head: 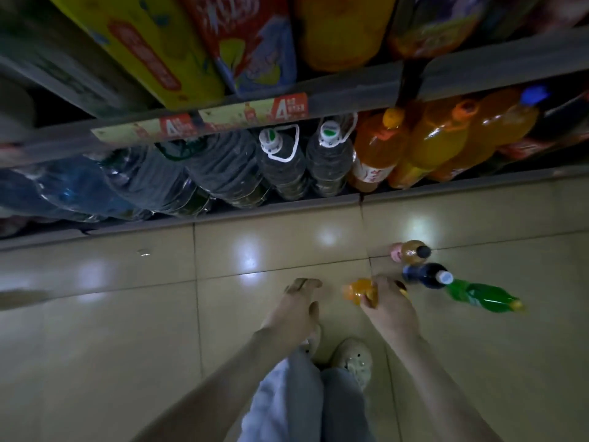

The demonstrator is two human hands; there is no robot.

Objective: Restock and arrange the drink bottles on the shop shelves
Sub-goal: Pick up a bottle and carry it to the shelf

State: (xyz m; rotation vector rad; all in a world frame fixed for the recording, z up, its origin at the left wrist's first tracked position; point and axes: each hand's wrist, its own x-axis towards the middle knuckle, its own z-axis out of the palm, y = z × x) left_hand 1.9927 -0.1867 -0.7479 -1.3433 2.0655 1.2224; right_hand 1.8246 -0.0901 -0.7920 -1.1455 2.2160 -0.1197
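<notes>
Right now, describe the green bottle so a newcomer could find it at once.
On the floor, look right of the right hand holding the orange bottle. Past the dark bottle is the green bottle: the only green one, with a yellow cap.

From the person's shoes (352, 357), bare floor tiles (127, 314) lie open from nine to eleven o'clock and at three. At twelve, water jugs (283, 164) and big orange bottles (436, 138) pack the bottom shelf (277, 207). Between one and two, small bottles (420, 274) clutter the floor.

Glossy beige floor tiles (111, 346) reflect lights. Pale perforated shoes (352, 358) stand on them beneath light grey trousers (287, 403). Red-and-yellow price tags (255, 111) show above.
</notes>
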